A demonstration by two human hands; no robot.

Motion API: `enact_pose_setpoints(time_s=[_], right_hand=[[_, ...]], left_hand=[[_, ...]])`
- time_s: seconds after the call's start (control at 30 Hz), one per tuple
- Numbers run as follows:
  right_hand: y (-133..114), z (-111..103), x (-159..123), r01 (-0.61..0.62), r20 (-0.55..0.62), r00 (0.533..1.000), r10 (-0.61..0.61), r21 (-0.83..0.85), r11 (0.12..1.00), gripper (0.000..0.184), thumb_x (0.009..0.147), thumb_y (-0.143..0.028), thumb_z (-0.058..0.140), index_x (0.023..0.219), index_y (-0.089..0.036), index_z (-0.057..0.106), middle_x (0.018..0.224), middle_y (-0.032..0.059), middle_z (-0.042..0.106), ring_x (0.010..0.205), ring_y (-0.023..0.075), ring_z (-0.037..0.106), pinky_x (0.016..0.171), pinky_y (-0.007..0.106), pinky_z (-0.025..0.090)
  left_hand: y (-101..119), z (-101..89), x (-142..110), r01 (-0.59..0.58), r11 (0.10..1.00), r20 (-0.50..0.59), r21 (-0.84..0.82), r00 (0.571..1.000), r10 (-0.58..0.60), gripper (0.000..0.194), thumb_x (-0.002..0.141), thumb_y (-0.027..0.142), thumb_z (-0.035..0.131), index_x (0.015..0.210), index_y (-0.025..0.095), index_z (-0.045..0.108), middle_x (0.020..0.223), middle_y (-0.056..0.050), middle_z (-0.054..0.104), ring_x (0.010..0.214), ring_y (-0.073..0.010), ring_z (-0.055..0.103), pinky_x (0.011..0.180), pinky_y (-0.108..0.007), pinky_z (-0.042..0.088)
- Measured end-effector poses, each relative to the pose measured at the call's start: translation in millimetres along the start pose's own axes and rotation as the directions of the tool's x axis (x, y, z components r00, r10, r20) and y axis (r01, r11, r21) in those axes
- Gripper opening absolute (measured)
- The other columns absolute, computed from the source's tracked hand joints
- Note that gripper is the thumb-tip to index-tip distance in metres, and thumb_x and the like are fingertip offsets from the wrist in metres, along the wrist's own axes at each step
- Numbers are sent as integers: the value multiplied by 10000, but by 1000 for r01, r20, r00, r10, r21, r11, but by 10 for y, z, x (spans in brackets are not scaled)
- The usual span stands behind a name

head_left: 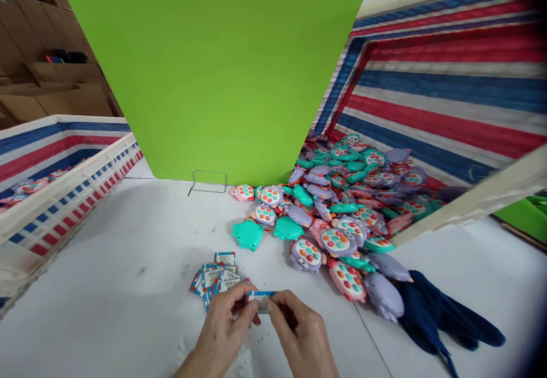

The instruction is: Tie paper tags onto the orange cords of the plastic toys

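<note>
Both hands pinch one small card (pixel 262 304) with a blue top edge and a pale face, held low over the white table. My left hand (pixel 228 320) is closed on its left end, thumb in front. On the right end, my right hand (pixel 298 324) grips it between thumb and bent fingers. Just behind my left hand lies a loose pile of barcode cards (pixel 212 279) with blue and red edges. Beyond my hands several turtle-shaped toys lie, among them a teal one (pixel 248 235) face down and a purple one (pixel 306 253) with coloured buttons up.
A heap of toys (pixel 342 178) spills from a striped-lined bin (pixel 427 93) at right. Dark blue cloth (pixel 440 315) lies at front right. A bent wire stand (pixel 209 182) sits before the green panel (pixel 222 70). Another lined crate (pixel 68 195) stands left; cardboard boxes (pixel 38 30) are behind.
</note>
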State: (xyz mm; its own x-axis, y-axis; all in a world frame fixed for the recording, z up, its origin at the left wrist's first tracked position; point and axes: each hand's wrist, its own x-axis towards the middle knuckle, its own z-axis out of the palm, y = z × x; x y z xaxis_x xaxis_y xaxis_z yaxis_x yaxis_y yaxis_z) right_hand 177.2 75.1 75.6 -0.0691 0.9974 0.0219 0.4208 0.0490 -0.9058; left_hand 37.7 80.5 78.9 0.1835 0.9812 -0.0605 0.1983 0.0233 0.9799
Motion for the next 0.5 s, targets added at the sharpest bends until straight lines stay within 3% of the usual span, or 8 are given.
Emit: enact_pose_setpoints(time_s=[0.17,0.33,0.4,0.5], right_hand=[[-101,15,85,-2,2,1000,2,-37,999,269,807,-332,443,599,-170,496,486,-52,427,445,95,394,431,190,312],[-109,-6,93,35,-4,999,-35,-72,997,253,809,-331,441,608,-182,476,506,-46,441,465,104,429,453,190,347],[-53,-26,72,44,-17,999,-45,-68,997,181,805,-334,455,748,-172,512,531,-44,463,469,109,440,470,195,370],[52,-62,22,33,28,999,-33,27,999,241,809,-352,455,924,-149,516,514,-56,454,425,104,445,446,195,379]], left_hand=[[20,-57,14,-71,987,3,144,997,71,209,822,288,410,784,157,568,656,-29,567,618,-143,538,552,-205,401],[-23,-53,3,-282,897,59,341,959,278,237,860,214,345,798,177,571,745,-48,593,698,-147,532,653,-217,397],[-27,-38,-7,-295,890,57,346,954,294,240,865,204,343,803,178,573,733,-45,590,687,-139,532,649,-206,392],[-8,-24,-36,-299,908,86,294,954,286,235,865,226,359,843,179,589,782,-52,601,743,-148,540,691,-214,390]])
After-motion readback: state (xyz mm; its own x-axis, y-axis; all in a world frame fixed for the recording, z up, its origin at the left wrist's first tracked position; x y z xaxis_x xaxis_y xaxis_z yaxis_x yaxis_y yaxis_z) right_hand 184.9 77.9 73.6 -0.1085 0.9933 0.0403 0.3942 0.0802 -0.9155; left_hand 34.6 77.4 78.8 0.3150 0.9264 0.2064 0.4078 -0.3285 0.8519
